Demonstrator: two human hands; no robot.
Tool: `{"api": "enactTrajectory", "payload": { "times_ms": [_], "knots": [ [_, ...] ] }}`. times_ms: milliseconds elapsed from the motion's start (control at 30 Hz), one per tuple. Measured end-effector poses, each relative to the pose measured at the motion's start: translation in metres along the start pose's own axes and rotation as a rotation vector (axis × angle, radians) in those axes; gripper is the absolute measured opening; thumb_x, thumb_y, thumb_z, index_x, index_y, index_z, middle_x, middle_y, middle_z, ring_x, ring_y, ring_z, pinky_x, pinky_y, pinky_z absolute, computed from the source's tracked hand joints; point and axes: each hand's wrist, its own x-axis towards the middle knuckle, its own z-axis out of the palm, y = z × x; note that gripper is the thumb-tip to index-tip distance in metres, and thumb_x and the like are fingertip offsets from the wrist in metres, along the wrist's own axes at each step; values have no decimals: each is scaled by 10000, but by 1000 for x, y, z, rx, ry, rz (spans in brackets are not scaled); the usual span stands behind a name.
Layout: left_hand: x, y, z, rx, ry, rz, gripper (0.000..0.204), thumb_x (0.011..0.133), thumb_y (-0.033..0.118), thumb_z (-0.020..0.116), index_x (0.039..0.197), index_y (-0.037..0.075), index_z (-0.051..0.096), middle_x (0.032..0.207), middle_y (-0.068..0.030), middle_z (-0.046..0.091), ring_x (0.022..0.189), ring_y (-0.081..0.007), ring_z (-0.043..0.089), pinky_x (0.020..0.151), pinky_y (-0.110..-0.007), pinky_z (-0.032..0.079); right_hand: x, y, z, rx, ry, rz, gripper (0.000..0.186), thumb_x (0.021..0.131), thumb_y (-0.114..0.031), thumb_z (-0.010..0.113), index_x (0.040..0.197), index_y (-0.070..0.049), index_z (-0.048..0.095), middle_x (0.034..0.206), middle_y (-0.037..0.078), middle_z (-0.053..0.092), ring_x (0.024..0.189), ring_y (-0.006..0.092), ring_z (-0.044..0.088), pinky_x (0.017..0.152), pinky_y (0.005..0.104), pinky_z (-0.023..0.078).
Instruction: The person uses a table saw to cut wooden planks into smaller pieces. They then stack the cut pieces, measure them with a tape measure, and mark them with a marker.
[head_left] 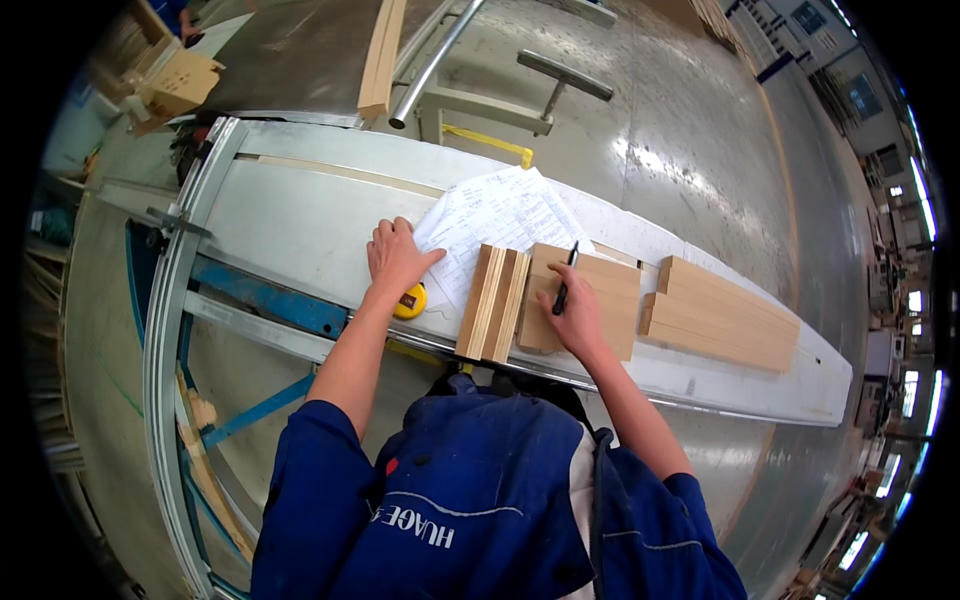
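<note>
My right hand [577,308] grips a black marker pen [564,280] held upright over a flat light-brown wooden panel [612,300]. To the left of that panel, a stack of narrow wooden strips [493,303] lies across the bench. My left hand [396,255] rests on the bench with its fingers spread, at the left edge of some printed paper sheets [500,215]. Under my left wrist, partly covered, sits a yellow tape measure [411,302].
Several wooden boards [720,315] lie on the right of the long pale metal bench [290,215]. A metal rail [170,330] borders its left. Beyond stand a long wooden piece [382,60] and a roller stand [565,75]. Another person's hand [188,32] shows far left.
</note>
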Motion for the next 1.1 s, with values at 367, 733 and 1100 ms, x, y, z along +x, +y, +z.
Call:
{"api": "enactTrajectory", "payload": {
  "times_ms": [367, 733, 1100],
  "knots": [
    [19, -9, 17, -470, 64, 459, 192, 858, 63, 743, 1020, 13, 651, 944, -208, 646, 897, -446, 634, 799, -466, 519, 17, -37, 38, -131, -259, -329, 635, 873, -370, 805, 1406, -119, 567, 1396, 260, 570, 1439, 449, 441, 1242, 498, 332],
    [12, 11, -51, -429, 528, 611, 288, 782, -98, 672, 1039, 30, 658, 891, -168, 583, 826, -417, 617, 704, -444, 507, 0, -62, 60, -186, -284, -259, 590, 877, -324, 803, 1384, -132, 570, 1372, 217, 572, 1415, 484, 426, 1201, 571, 344],
    [79, -60, -107, -794, 186, 217, 212, 987, 113, 724, 1148, -26, 724, 945, -59, 747, 853, -98, 635, 770, -304, 523, 72, 30, 11, -212, 39, -161, 549, 849, -309, 829, 1301, -77, 621, 1140, 161, 693, 1103, 374, 637, 1030, 481, 468]
  ]
}}
